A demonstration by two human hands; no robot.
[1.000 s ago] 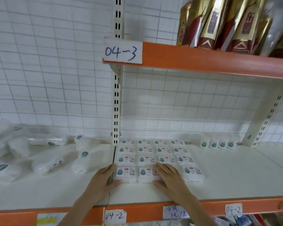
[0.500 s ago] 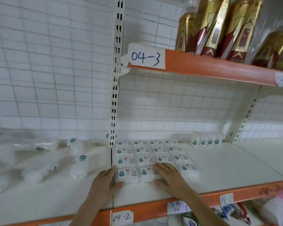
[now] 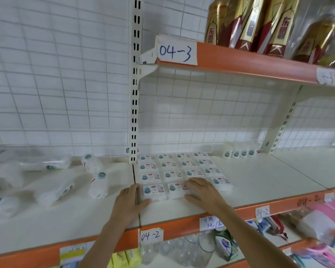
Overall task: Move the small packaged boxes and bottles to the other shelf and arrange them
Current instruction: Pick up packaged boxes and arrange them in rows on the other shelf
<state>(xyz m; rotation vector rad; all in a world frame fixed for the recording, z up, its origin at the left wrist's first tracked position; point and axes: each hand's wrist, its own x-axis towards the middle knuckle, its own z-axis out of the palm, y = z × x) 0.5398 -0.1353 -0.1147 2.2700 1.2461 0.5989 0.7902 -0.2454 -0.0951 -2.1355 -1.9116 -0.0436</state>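
Lying flat with straight fingers, both hands (image 3: 129,203) (image 3: 202,192) frame boxes (image 3: 177,172) on shelf (image 3: 259,182).

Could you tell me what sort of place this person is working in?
Probably a small shop or its stockroom: orange-edged shelving with handwritten tags such as the 04-3 label, a neat grid of small packaged boxes, and gold bottles on the shelf above.

Glossy plastic-wrapped packs (image 3: 173,174) (paper labels) on a smooth matt white shelf (image 3: 259,182).
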